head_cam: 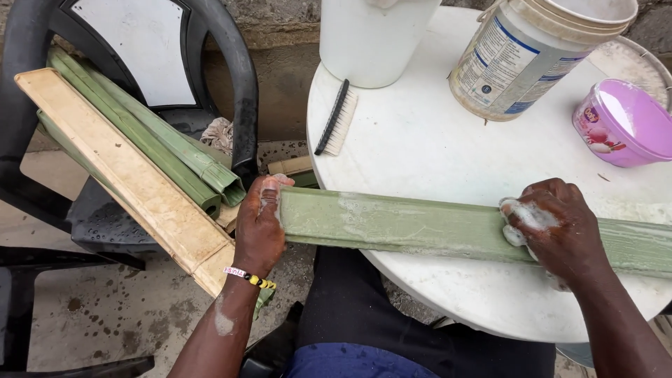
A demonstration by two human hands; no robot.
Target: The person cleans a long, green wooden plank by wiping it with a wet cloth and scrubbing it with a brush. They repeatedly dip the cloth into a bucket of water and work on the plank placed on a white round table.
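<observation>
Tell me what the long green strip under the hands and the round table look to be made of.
Long green strip: probably moulded plastic or painted metal, matte, with straight folded edges, wet with soap foam. Round table: likely white plastic, smooth and slightly scuffed, with a rounded moulded rim.

Left hand (259, 227) clamped with fingers curled; right hand (553, 227) pressing down, soapy.

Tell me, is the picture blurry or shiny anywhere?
Head view: soft, even daylight, no hard shadows; the white table looks very bright, almost washed out; the wet green slat has a slight sheen; both the left hand and the soapy right hand are sharp; the tub and bucket lean outward, bent by the wide lens.
</observation>
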